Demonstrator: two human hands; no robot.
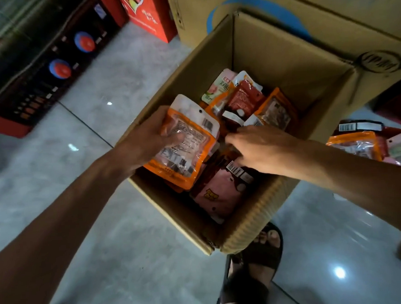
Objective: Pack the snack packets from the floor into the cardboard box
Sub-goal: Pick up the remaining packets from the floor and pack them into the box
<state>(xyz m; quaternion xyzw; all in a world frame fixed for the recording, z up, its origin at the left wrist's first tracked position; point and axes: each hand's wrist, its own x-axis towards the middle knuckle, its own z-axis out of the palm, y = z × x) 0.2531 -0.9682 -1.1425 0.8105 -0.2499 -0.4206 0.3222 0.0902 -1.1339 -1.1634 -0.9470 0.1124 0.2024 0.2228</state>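
An open cardboard box [252,221] stands on the floor in the middle of the head view, holding several snack packets in orange, red and pink. My left hand [147,138] grips an orange-and-clear snack packet [187,143] at the box's left rim, tilted over the opening. My right hand [262,148] reaches down into the box, its fingers among the dark red packets; whether it grips one is hidden. A pink packet [220,195] lies at the near side of the box. More packets [366,143] lie on the floor to the right.
A large cardboard carton [303,14] stands behind the box. Red gift boxes [150,15] and a dark printed box [41,67] line the far left. My sandalled foot [262,251] is right in front of the box. The floor is glossy grey tile [106,226].
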